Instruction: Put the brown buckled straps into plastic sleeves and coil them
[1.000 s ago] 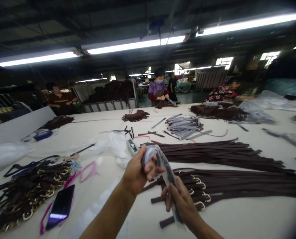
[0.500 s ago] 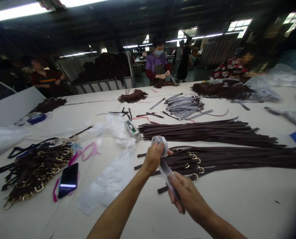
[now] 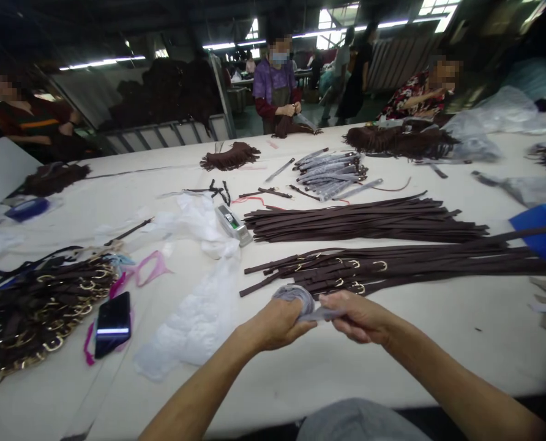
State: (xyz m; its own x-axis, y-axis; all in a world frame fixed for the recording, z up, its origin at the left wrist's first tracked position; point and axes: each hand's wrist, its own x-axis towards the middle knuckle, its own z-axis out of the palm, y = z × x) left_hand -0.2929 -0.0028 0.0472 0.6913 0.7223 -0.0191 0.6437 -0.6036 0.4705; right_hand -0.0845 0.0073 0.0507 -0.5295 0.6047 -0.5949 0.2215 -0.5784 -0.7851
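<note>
A strap in cloudy plastic, rolled into a coil [image 3: 295,296], is held in my left hand [image 3: 277,324], its fingers closed round it. From the coil a short flat length runs right to my right hand [image 3: 362,317], which pinches its end. Both hands are close together over the white table, just in front of dark brown straps with gold buckles [image 3: 319,278]. Behind those lies a bundle of plain brown straps [image 3: 365,222]. Farther back is a pile of plastic-wrapped straps [image 3: 330,170].
At left are a heap of buckled straps [image 3: 48,306], a phone [image 3: 112,324] and white plastic sheeting [image 3: 194,312]. A grey device [image 3: 233,224] stands mid-table, a blue object [image 3: 542,229] at right. A person in purple [image 3: 275,86] works across the table.
The coil is lower and nearer me. My right hand has moved up and right, level with my left hand, and the length between them is shorter. The view has shifted.
</note>
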